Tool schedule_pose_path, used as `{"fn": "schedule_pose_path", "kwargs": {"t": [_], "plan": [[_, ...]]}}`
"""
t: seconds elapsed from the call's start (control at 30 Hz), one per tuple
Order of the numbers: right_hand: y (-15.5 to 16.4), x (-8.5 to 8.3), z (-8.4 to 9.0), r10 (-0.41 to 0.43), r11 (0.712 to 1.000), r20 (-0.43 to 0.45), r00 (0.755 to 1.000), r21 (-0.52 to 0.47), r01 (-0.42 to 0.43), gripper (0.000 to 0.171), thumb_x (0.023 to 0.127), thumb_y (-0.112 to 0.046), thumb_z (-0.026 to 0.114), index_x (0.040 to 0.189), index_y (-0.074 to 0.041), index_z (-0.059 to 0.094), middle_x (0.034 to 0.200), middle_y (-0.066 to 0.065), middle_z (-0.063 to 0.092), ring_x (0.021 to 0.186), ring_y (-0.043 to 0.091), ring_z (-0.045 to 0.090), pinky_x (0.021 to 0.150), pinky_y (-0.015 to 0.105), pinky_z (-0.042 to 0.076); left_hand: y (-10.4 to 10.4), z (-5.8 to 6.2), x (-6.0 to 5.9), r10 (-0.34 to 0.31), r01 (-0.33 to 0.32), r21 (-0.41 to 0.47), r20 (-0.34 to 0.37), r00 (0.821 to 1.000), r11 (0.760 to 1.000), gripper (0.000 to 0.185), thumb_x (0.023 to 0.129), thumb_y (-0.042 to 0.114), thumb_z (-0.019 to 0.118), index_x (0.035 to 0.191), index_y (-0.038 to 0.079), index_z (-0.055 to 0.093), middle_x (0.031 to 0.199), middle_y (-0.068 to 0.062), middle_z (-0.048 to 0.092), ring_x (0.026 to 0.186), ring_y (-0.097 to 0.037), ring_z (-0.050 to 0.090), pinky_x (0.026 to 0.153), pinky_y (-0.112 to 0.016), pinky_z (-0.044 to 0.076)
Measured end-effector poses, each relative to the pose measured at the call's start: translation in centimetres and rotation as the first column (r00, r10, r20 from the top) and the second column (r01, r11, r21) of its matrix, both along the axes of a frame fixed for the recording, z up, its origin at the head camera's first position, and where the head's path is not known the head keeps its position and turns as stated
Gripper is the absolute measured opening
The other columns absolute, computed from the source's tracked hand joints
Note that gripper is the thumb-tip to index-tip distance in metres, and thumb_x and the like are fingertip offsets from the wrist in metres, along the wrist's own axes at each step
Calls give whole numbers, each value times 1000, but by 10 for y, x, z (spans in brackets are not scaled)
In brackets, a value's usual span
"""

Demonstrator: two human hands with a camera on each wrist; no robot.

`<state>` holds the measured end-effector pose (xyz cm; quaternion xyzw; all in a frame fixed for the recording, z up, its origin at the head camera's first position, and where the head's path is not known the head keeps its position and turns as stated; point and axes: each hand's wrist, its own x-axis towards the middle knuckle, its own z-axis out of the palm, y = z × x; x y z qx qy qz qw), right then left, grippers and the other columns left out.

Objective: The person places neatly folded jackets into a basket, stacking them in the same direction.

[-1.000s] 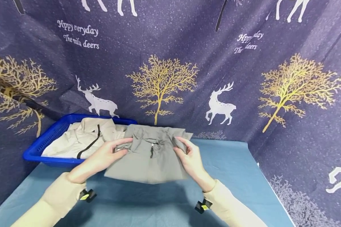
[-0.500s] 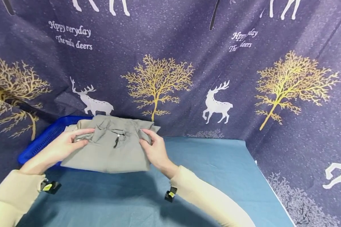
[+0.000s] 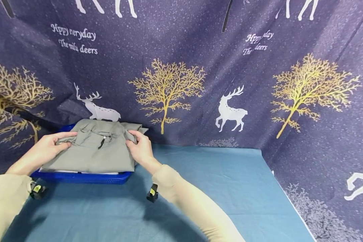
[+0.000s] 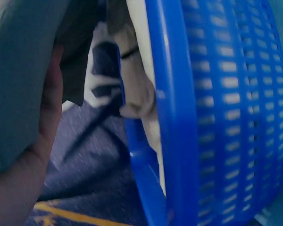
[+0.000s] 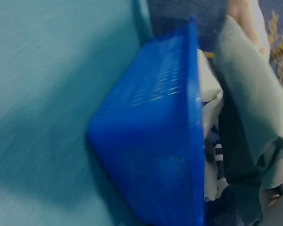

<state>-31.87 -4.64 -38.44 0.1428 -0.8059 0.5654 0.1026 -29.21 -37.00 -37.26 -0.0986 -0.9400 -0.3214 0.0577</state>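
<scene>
A folded grey garment (image 3: 92,156) with a short black zip pull spans both hands over the blue basket (image 3: 87,178). My left hand (image 3: 49,145) pinches its left side, thumb below and fingers above. On the right side, my right hand (image 3: 141,148) grips the cloth between thumb and fingers. Seen from the right wrist, the grey garment (image 5: 250,89) hangs just above the basket's rim. Cream clothing (image 4: 144,101) lies inside the basket in the left wrist view; from the head it is mostly hidden under the grey cloth.
The basket stands on a blue-covered table (image 3: 205,188), at its back left. Behind it hangs a dark purple curtain (image 3: 193,43) printed with deer and trees. The basket's side wall (image 5: 146,141) is perforated plastic.
Both hands have carried the grey garment left from mid-table and lowered it over the basket. It now covers the cream clothing that showed a second ago.
</scene>
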Motion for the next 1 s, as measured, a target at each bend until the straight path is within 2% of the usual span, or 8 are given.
{"fn": "schedule_pose_path", "kwargs": {"t": [0.07, 0.13, 0.27, 0.47, 0.57, 0.63, 0.77, 1.0], "plan": [[-9, -5, -1, -13, 999, 50, 999, -41, 15, 32, 90, -10, 69, 120, -21, 71, 89, -2, 73, 73, 3, 63, 65, 21, 51, -7, -2, -4, 11, -11, -2, 18, 1000, 1000, 53, 102, 37, 53, 147, 10, 46, 147, -28, 38, 125, -41, 44, 87, -53, 41], [-16, -9, -3, -29, 996, 82, 996, -76, 35, 31, 89, -9, 70, 118, -20, 72, 81, -5, 71, 70, 3, 61, 64, 22, 50, -13, -5, -9, 8, -8, 5, 26, 1000, 1000, 53, 103, 34, 51, 148, 7, 44, 148, -32, 34, 127, -52, 36, 88, -64, 37], [-29, -14, -12, -64, 993, 108, 992, -92, 74, 30, 87, -6, 71, 115, -18, 74, 70, -8, 65, 66, 3, 58, 62, 21, 49, -23, -12, -16, 1, 0, -12, 53, 999, 1000, 52, 105, 31, 47, 148, 5, 41, 147, -35, 31, 127, -55, 34, 87, -65, 37], [-39, -13, -23, -79, 997, 128, 989, -10, 81, 32, 88, -9, 72, 119, -19, 72, 63, -3, 56, 62, 8, 52, 64, 21, 46, -31, -22, -23, -12, 15, -34, 89, 996, 999, 50, 105, 26, 46, 148, 0, 39, 146, -37, 29, 128, -56, 31, 90, -67, 34], [-40, -12, -26, -103, 994, 102, 989, 51, 99, 31, 86, -8, 72, 115, -21, 74, 74, -5, 67, 74, 9, 59, 71, 21, 48, -33, -29, -26, -21, 26, -68, 71, 997, 997, 49, 105, 23, 47, 145, -3, 41, 143, -40, 33, 124, -56, 37, 87, -64, 37], [-41, -11, -29, -113, 987, 75, 991, 120, 104, 31, 86, -8, 71, 114, -22, 74, 91, -7, 72, 88, 12, 62, 79, 22, 49, -34, -34, -29, -30, 36, -107, 55, 998, 994, 48, 104, 21, 49, 142, -6, 42, 138, -42, 37, 119, -57, 42, 85, -63, 40], [-46, -7, -36, -119, 951, 10, 993, 287, 112, 36, 87, -6, 66, 116, -25, 73, 113, -9, 69, 106, 21, 61, 89, 25, 47, -37, -49, -29, -36, 40, -189, 28, 999, 981, 46, 102, 19, 54, 136, -9, 46, 130, -43, 44, 110, -59, 48, 81, -65, 43], [-50, -10, -33, -101, 902, 13, 995, 424, 86, 37, 88, -7, 64, 120, -25, 70, 114, -6, 69, 109, 23, 61, 90, 26, 49, -35, -63, -33, -13, 22, -237, 42, 999, 971, 44, 97, 13, 60, 131, -12, 48, 127, -43, 47, 111, -61, 46, 83, -68, 41]]}}
